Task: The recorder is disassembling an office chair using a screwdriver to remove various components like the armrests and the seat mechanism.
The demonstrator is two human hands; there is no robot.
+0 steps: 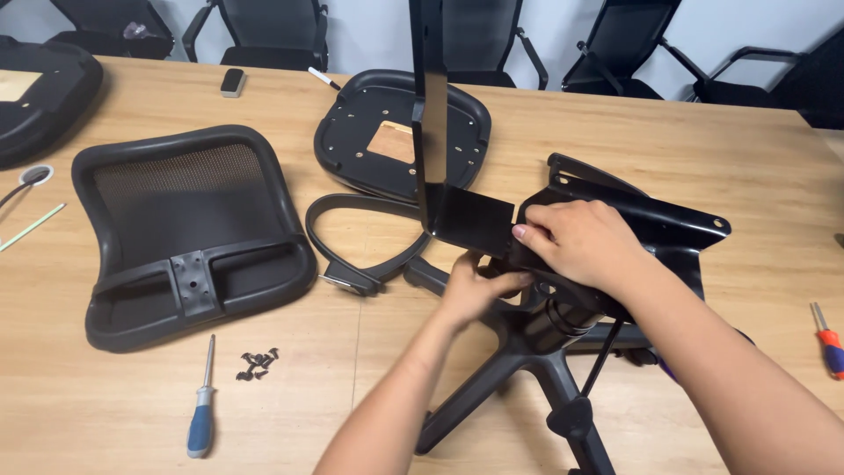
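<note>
A black star-shaped chair base [492, 374] lies on the wooden table [703, 149] with its gas column pointing toward me. On top of the column sits a black metal seat plate [655, 224]. My right hand [576, 242] grips the near edge of that plate. Just below it, my left hand [475, 286] holds the underside where the plate meets an L-shaped black backrest bracket [440, 176], which stands upright. A curved black armrest [352, 251] lies to the left of the bracket.
A black mesh backrest [189, 229] lies at the left, a black seat pan [369, 132] beyond the bracket. Several black screws [257, 363] and a blue-handled screwdriver [202, 409] rest near the front; a red-handled screwdriver [826, 339] lies at right. Office chairs line the far side.
</note>
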